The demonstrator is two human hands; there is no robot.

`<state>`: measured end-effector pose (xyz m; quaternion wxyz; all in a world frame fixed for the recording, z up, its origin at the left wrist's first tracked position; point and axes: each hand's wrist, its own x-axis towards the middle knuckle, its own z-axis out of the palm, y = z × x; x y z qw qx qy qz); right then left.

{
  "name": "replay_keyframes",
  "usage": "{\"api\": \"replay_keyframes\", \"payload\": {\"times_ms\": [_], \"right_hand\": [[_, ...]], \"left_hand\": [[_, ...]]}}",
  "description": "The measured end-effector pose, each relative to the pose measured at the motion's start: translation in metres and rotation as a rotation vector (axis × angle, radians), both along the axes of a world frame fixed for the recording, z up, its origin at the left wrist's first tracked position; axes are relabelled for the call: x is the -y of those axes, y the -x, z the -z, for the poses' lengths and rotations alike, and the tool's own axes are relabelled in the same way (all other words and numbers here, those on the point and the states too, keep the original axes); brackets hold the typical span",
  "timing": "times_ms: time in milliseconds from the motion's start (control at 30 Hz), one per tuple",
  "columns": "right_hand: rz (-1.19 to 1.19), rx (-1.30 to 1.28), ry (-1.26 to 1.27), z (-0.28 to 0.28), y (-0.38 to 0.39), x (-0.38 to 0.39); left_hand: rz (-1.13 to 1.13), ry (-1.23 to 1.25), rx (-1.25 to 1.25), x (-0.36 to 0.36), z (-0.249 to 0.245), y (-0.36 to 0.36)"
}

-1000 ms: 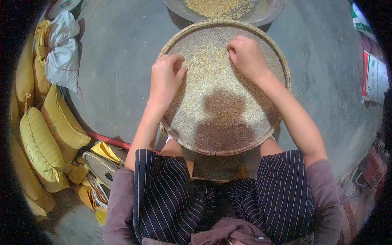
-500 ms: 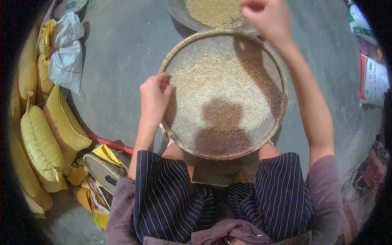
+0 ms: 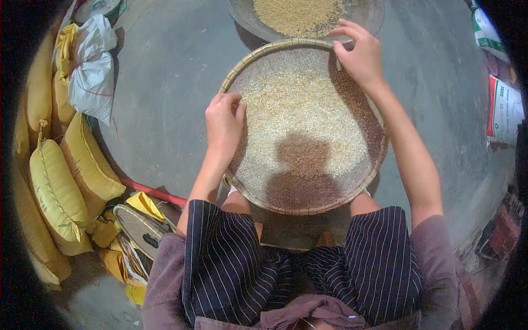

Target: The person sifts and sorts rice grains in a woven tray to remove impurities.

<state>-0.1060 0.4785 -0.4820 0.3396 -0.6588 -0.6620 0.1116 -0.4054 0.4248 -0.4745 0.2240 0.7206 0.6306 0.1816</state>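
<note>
Your right hand point(image 3: 363, 55) has come back from the pan point(image 3: 373, 21) to the tray's point(image 3: 300, 210) upper-right rim, fingers spread. Left hand point(image 3: 223, 126)'s curled at the left rim, can't tell if it's pinching anything. Grain point(image 3: 286, 104) covers much of the tray mid-frame; can't tell what's left.

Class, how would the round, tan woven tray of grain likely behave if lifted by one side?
The round, tan woven tray would probably stay stiff, its bound rim holding a circle. The loose pale grain spread across it would likely slide toward the low side.
</note>
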Motion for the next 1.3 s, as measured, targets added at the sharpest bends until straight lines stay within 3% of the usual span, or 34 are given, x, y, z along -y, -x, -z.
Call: {"api": "replay_keyframes", "payload": {"times_ms": [367,567,700,767,867,1000,1067,1300], "right_hand": [[0.004,-0.027,-0.023,-0.001,0.004,0.011],[-0.126,0.017,-0.102,-0.004,0.037,0.024],[-0.345,-0.026,-0.074,0.004,0.078,0.041],[-0.515,-0.113,0.122,0.004,0.097,0.049],[-0.575,-0.166,0.259,0.007,0.118,0.053],[-0.516,-0.164,0.313,0.018,0.136,0.054],[-0.443,-0.158,0.213,0.025,0.139,0.053],[-0.476,-0.186,0.279,0.024,0.134,0.052]], "left_hand": [[0.030,0.073,-0.037,-0.008,-0.001,0.006],[0.036,0.082,-0.082,-0.011,-0.003,0.005],[0.050,0.039,-0.114,-0.010,-0.006,0.003],[0.046,0.043,-0.109,-0.010,-0.002,0.003],[0.053,0.024,-0.075,-0.011,0.006,0.005],[0.097,-0.019,-0.093,-0.012,0.009,0.005],[0.107,-0.019,-0.092,-0.012,0.007,0.005],[0.098,0.042,-0.044,-0.017,0.003,0.009]]}}
